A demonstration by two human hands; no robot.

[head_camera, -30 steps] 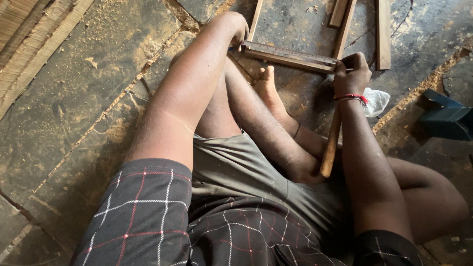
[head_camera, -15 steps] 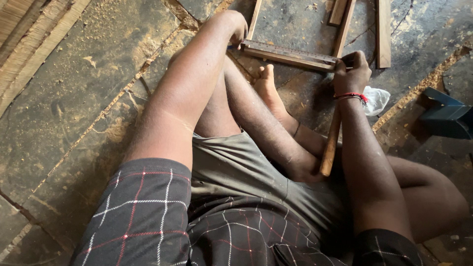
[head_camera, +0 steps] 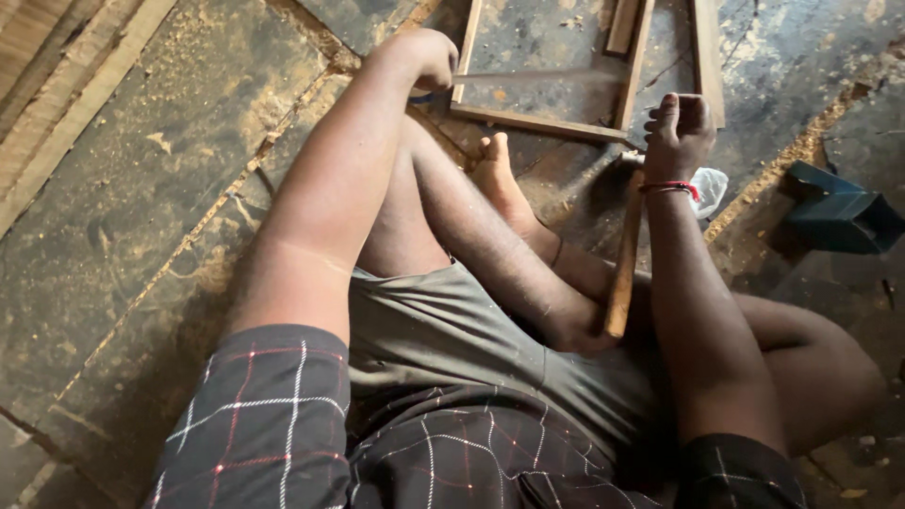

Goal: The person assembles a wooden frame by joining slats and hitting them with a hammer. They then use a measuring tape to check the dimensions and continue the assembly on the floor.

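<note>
A person sits on a dusty stone floor (head_camera: 141, 217) strewn with sawdust. The left hand (head_camera: 424, 57) is closed around one end of a blurred saw blade (head_camera: 537, 77), which lies across a wooden frame (head_camera: 537, 123) near the floor's far edge. The right hand (head_camera: 677, 132), wearing one red bracelet (head_camera: 671, 188), is clenched in a fist above a wooden stick (head_camera: 624, 254) propped between the legs. One bare foot (head_camera: 495, 174) rests against the frame. A dark green box (head_camera: 839, 212) sits at the right edge.

Wooden frame (head_camera: 542, 123) and bare foot (head_camera: 497, 174) crowd the right hand (head_camera: 677, 132).
</note>
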